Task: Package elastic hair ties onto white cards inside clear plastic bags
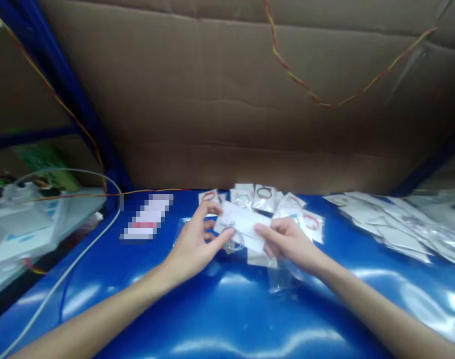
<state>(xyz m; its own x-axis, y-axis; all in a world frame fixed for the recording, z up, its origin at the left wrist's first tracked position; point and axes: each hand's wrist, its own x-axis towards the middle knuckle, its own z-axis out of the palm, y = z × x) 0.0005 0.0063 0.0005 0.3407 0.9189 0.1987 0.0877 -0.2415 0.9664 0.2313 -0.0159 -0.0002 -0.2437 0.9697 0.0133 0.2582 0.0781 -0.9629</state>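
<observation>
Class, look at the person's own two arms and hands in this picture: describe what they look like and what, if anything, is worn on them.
Both forearms are bare as far as the picture shows: no sleeves reach into view. The left hand and the right hand wear no gloves, and no watch, bracelet or ring can be made out on either. The picture is soft, so fine details such as nails cannot be judged.

No text, label, brand or number is showing clearly enough to read. The white card (147, 223) lying on the blue table (227, 309) is showing only pixelated blocks with a red band, and the small clear packets (265, 198) behind the hands are bearing no legible print.
</observation>
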